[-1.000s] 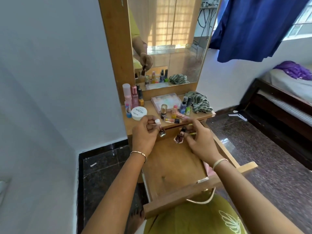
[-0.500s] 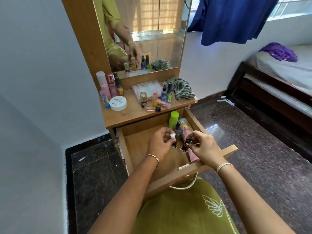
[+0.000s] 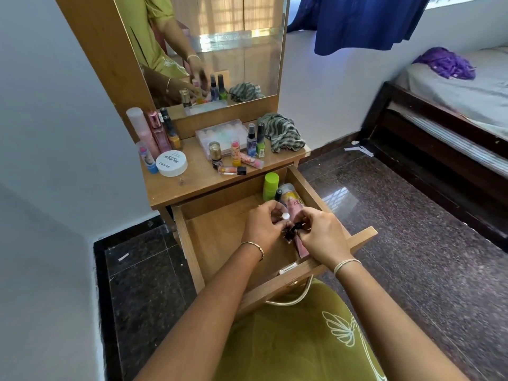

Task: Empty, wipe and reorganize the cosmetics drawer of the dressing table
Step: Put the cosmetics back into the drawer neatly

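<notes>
left hand pinches vial; right hand, bottle

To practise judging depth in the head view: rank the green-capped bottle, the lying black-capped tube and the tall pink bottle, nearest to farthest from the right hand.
1. Green-capped bottle, in the drawer, just beyond the right hand.
2. Black-capped tube, lying near the tabletop front edge.
3. Tall pink bottle, back left.

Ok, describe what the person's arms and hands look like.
Both forearms are bare, no sleeves in view. At the left hand the wrist carries a thin gold-coloured bangle; at the right hand the wrist carries thin pale bangles.
</notes>
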Demonstrator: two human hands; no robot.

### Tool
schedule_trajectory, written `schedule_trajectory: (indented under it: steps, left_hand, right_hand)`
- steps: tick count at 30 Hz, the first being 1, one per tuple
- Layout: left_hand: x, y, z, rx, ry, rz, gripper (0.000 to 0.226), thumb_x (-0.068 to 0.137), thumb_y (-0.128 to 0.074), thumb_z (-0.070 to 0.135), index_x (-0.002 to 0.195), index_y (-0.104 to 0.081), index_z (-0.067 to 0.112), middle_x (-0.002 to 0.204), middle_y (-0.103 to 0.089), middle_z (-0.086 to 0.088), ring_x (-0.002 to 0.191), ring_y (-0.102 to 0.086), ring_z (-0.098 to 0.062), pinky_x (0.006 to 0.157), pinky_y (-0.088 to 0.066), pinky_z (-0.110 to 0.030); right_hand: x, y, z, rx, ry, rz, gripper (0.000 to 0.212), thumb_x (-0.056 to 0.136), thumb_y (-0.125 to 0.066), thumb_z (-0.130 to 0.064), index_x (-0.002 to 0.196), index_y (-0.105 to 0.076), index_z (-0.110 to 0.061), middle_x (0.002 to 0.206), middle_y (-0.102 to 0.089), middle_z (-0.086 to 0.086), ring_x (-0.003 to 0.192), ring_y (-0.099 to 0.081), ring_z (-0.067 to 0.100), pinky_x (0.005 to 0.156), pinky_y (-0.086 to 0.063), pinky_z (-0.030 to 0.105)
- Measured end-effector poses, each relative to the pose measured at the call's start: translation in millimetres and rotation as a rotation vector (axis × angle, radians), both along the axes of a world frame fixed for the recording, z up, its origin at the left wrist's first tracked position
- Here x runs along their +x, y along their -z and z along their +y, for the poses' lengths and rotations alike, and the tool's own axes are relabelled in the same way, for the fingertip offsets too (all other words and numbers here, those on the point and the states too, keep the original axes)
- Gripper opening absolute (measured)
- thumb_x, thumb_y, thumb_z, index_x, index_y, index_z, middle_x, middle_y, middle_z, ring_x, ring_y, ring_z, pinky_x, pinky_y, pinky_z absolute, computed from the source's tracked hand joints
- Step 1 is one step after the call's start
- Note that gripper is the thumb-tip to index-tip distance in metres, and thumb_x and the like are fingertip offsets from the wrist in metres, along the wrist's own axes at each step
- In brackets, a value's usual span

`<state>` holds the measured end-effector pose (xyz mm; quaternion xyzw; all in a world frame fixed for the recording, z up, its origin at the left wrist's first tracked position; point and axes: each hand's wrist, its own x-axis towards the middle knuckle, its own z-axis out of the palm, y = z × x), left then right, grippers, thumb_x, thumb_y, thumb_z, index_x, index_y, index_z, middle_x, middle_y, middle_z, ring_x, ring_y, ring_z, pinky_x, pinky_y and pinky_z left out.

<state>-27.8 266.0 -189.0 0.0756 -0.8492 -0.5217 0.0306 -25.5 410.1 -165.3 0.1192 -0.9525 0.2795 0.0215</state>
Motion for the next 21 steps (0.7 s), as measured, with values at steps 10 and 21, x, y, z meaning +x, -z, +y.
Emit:
schedule_trajectory:
  steps: [10,21]
  left_hand:
    - [-0.5,6.3,3.4,-0.046,0.005,0.0,0.024,0.072,-0.079,0.012,0.082,-0.062,0.026,0.083,-0.068,0.009,0.079,-0.065,-0.005,0.072,-0.056,-0.02]
    - [1.9,3.0,-2.9,-0.015,0.005,0.005,0.026,0.075,-0.076,0.005,0.098,-0.069,0.012,0.097,-0.072,0.0,0.087,-0.066,-0.009,0.081,-0.055,-0.022]
  right_hand:
    - [4.2,-0.1,-4.9,0.045,0.043,0.022,0.012,0.077,-0.069,-0.015,0.087,-0.064,-0.02,0.083,-0.068,0.003,0.077,-0.063,0.02,0.064,-0.054,0.032]
    - [1.7,2.0,-5.4,0.094,0.024,-0.006,0.013,0.077,-0.069,-0.018,0.082,-0.059,-0.023,0.085,-0.068,0.002,0.077,-0.061,0.019,0.062,-0.046,0.025]
